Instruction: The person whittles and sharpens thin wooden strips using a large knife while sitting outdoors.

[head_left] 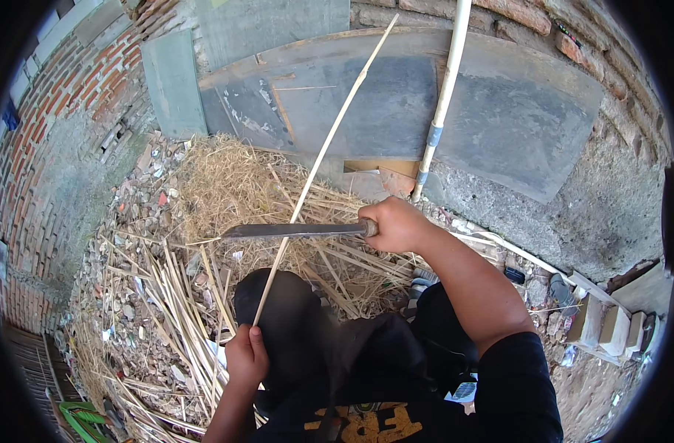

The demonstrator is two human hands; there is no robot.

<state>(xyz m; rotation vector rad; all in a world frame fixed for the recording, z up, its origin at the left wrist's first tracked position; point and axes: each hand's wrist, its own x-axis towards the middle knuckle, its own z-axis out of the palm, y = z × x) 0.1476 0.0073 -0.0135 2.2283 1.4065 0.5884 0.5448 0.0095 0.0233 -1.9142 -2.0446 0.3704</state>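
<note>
Head view: long pale strip [323, 155], looks like bamboo, slants up from over the dark-clad knee [270, 299] toward the wall panels [351, 100]. Left hand [247, 358] pinches its lower end. Right hand [398, 225] is wrapped round the machete [296, 230] handle; blade crosses the strip, contact unclear. Strip: probably light, springy, splintery edges. Best hold: lower end, clear of the blade.
</note>
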